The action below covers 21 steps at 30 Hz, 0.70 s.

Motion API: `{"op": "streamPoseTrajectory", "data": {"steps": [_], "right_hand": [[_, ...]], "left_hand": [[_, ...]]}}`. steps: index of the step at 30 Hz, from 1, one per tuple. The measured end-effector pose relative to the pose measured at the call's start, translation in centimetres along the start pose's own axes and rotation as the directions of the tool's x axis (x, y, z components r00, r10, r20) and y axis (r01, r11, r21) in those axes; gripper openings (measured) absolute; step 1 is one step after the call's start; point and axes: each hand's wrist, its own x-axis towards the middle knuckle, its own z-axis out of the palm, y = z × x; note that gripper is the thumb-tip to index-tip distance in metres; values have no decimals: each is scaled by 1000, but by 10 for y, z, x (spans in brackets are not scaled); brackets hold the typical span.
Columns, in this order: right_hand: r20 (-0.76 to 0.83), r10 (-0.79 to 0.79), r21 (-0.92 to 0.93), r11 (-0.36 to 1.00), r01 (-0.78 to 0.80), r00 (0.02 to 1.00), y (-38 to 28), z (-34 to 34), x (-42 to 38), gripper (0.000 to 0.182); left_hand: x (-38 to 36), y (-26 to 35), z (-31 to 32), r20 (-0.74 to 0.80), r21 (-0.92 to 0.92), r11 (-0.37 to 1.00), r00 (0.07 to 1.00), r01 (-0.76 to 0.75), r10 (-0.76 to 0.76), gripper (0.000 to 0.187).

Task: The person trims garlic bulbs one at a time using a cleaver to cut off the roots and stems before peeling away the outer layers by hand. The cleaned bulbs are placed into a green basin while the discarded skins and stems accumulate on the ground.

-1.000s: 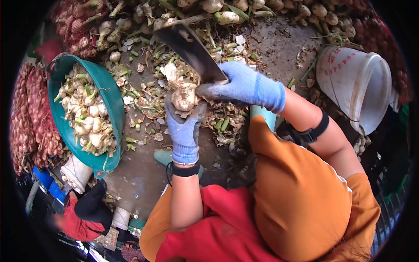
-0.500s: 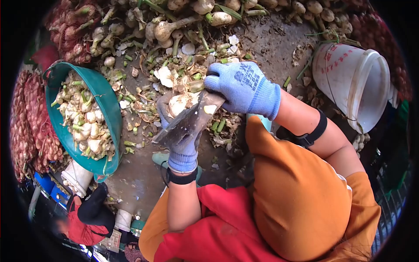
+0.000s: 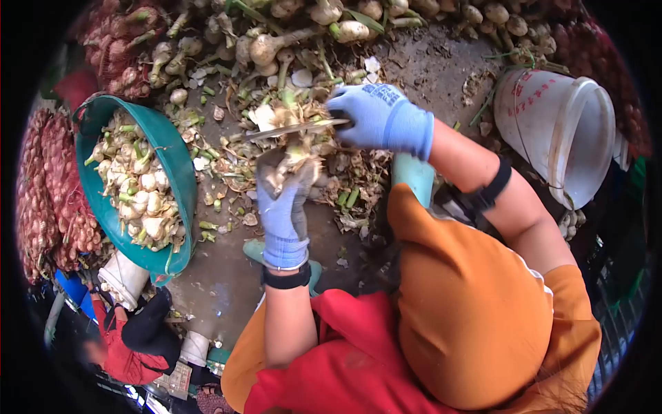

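Observation:
In a blue glove with dark grey fingers, my left hand is closed around a garlic bulb, which is smeared by motion. My right hand, gloved alike, grips a knife by its handle end. The blade is seen nearly edge-on, pointing left, and overlaps the top of the bulb. Loose skins and cut green stem pieces lie on the floor around both hands.
A tilted teal tub holds trimmed garlic bulbs at the left. Untrimmed garlic is heaped at the far side. A white bucket lies tipped at the right. Red mesh sacks stand far left; another person sits lower left.
The knife has turned from showing its broad face to nearly edge-on and lies farther from me. My right hand has rotated, and the bulb in my left hand has come into fuller view.

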Motion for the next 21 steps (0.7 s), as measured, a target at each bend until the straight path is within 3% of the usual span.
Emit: {"op": "streamPoseTrajectory", "data": {"steps": [1,2,3,4,5,7,8,10,12,14,15,17,19,20,21], "right_hand": [[145,176,-110,981,-161,974,14,-3,10,35],[190,279,-145,956,-255,941,30,-4,14,33],[97,184,-178,970,-164,978,40,0,14,31],[4,102,-168,981,-100,995,36,-1,16,30],[-86,26,-154,987,-39,996,29,2,17,30],[-224,-163,-306,948,89,961,41,25,44,25],[-166,-118,-333,941,57,979,48,31,58,25],[-107,-71,-357,934,29,992,46,33,64,25],[-136,50,-202,976,-77,989,32,27,51,25],[-121,-55,-75,996,47,991,21,28,25,26],[-139,-124,-23,992,122,983,13,32,9,28],[-118,-269,138,949,284,956,0,44,-14,27],[4,-330,200,925,322,944,-12,45,-29,25],[101,-308,315,912,264,946,-11,47,-29,24],[100,-311,313,912,267,945,-10,43,-29,24]], "left_hand": [[4,7,-2,-22,22,987,987,-159,159,32],[3,21,-9,-141,-50,952,946,-302,292,31],[5,42,-14,-259,-102,893,879,-438,401,30],[5,55,-48,-77,-490,807,939,-329,336,29],[2,69,-87,127,-780,617,939,-105,320,29],[6,67,-120,272,-933,328,886,148,376,32],[6,60,-115,134,-940,341,941,21,310,40],[13,43,-76,122,-840,543,967,-20,225,43],[18,15,-50,18,-785,620,1000,21,-12,47],[20,-18,-26,-42,-612,788,991,72,-123,49],[20,-27,-9,27,-588,794,985,152,-169,46],[30,-35,2,362,-329,924,930,194,-66,46],[31,-48,2,234,-74,997,972,9,9,41],[39,-52,0,159,-205,960,974,193,-162,37],[41,-51,-6,158,-206,960,975,189,-158,37]]}}
